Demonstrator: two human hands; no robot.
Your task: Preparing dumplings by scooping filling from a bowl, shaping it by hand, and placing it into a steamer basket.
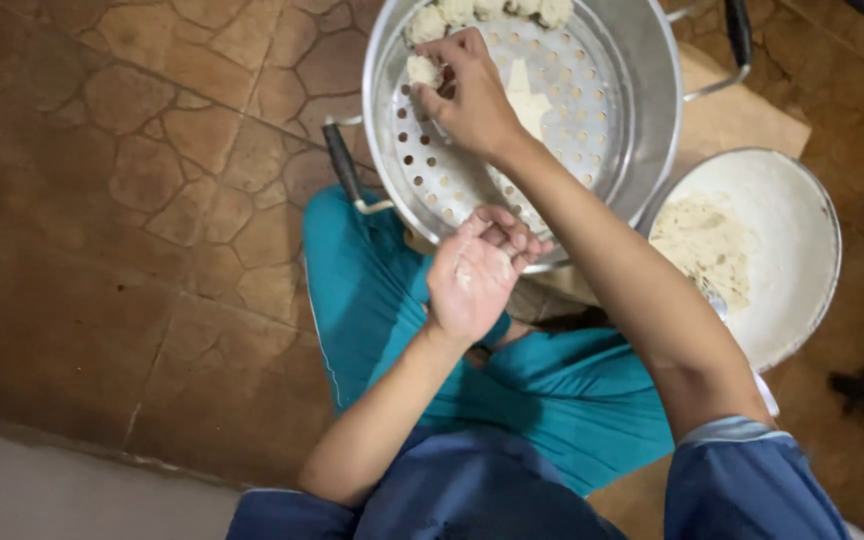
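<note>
Right hand (472,95) pinches a dough ball (422,70) over the perforated steamer tray (562,140). Left hand (477,275) hangs palm-up, empty, floury, near the tray rim. White bowl (782,220) of filling sits beside it.

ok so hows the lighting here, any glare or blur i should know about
Head view: dim, warm light on the stone floor, corners falling dark; bright glare on the steamer rim and the white bowl; the right hand casts a soft shadow on the perforated tray; the left hand is slightly soft; wide-angle bend shows at the edges.
</note>
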